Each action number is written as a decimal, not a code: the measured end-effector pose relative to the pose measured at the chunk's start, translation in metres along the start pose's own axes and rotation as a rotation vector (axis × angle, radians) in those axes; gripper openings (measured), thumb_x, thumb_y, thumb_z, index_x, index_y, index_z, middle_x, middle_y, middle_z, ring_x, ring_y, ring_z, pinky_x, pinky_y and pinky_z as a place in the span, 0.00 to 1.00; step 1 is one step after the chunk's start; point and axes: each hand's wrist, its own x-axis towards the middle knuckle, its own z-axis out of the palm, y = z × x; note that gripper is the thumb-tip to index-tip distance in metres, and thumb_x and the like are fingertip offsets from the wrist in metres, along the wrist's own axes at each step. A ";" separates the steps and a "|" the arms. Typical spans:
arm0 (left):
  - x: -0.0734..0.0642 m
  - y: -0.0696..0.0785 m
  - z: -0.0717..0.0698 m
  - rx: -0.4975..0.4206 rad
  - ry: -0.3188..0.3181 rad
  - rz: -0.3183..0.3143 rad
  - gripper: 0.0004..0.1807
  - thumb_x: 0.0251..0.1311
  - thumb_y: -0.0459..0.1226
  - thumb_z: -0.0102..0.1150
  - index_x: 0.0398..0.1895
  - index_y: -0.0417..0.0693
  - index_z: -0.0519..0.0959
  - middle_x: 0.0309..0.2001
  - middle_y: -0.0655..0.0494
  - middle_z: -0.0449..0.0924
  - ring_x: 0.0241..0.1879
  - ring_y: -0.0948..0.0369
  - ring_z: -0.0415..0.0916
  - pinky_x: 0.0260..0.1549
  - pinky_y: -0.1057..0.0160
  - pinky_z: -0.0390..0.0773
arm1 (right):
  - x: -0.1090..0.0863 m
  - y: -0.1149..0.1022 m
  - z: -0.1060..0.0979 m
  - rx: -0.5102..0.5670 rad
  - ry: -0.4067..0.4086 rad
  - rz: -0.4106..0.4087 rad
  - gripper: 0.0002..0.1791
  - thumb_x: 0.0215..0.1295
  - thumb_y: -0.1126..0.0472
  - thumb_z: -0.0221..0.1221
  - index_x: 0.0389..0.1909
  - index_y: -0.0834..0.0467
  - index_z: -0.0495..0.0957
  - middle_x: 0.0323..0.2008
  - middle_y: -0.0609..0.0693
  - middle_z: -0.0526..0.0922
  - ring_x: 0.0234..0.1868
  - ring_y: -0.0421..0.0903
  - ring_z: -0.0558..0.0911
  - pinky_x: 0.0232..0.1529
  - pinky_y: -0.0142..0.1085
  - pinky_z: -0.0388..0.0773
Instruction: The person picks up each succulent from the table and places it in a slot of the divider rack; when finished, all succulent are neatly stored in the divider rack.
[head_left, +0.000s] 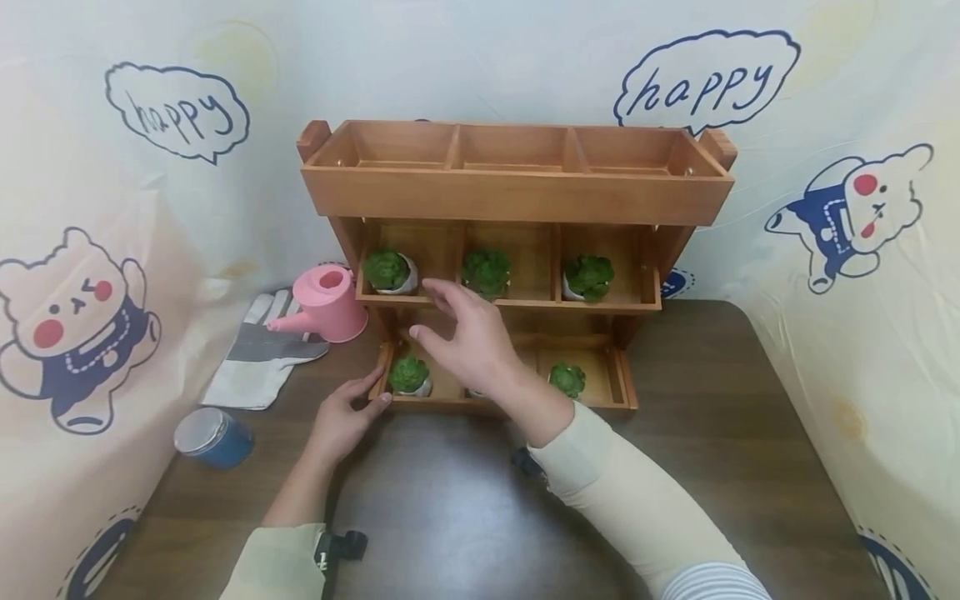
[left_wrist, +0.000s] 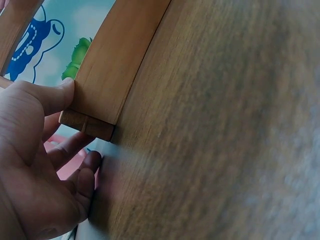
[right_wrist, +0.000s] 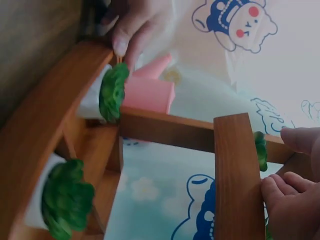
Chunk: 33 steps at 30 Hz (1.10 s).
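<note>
A three-tier wooden plant stand [head_left: 517, 196] stands on the table. My left hand [head_left: 341, 421] holds the left front corner of its lowest tier; in the left wrist view the thumb [left_wrist: 62, 95] lies on the front board [left_wrist: 117, 60]. My right hand [head_left: 472, 337] is at the middle tier's front edge, left of centre, fingers loosely bent with nothing held. Whether its fingertips touch the board [right_wrist: 237, 175] I cannot tell. Potted succulents sit on the middle tier at left [head_left: 387, 271], centre [head_left: 486, 272] and right [head_left: 588, 277]. Lower ones sit at left [head_left: 409, 377] and right [head_left: 567, 380]; my right arm mostly hides another between.
A pink watering can [head_left: 330, 304] stands left of the stand, by grey-and-white gloves [head_left: 262, 350]. A blue jar with a silvery lid [head_left: 215, 437] is nearer, at the table's left side. Printed cloth [head_left: 487, 58] hangs behind and around the dark wooden table [head_left: 720, 417].
</note>
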 end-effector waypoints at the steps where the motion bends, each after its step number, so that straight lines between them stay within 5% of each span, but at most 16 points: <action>1: 0.000 0.000 0.000 0.000 0.002 0.002 0.36 0.68 0.61 0.61 0.77 0.67 0.69 0.75 0.41 0.67 0.74 0.39 0.62 0.69 0.30 0.60 | -0.003 0.002 0.000 0.010 -0.001 -0.003 0.34 0.67 0.56 0.70 0.71 0.56 0.72 0.66 0.51 0.79 0.66 0.46 0.79 0.63 0.39 0.78; 14: -0.003 -0.001 -0.001 0.001 0.013 0.022 0.36 0.68 0.60 0.62 0.77 0.66 0.69 0.74 0.41 0.68 0.73 0.39 0.64 0.69 0.32 0.61 | -0.037 0.017 -0.001 0.065 0.034 -0.047 0.37 0.65 0.58 0.71 0.74 0.50 0.70 0.71 0.45 0.73 0.69 0.47 0.77 0.67 0.35 0.72; 29: -0.005 -0.003 -0.001 0.006 0.012 0.025 0.36 0.68 0.61 0.61 0.77 0.68 0.68 0.74 0.41 0.68 0.73 0.39 0.64 0.69 0.31 0.61 | -0.095 0.069 -0.013 0.270 -0.046 0.145 0.38 0.63 0.54 0.74 0.73 0.43 0.71 0.72 0.43 0.73 0.71 0.52 0.74 0.67 0.45 0.73; 33: -0.005 -0.004 -0.001 0.003 0.010 0.021 0.36 0.68 0.62 0.60 0.78 0.69 0.68 0.75 0.42 0.67 0.73 0.39 0.63 0.69 0.31 0.60 | -0.109 0.076 -0.020 0.272 -0.043 0.143 0.38 0.63 0.53 0.74 0.74 0.44 0.70 0.73 0.44 0.72 0.74 0.50 0.71 0.70 0.47 0.71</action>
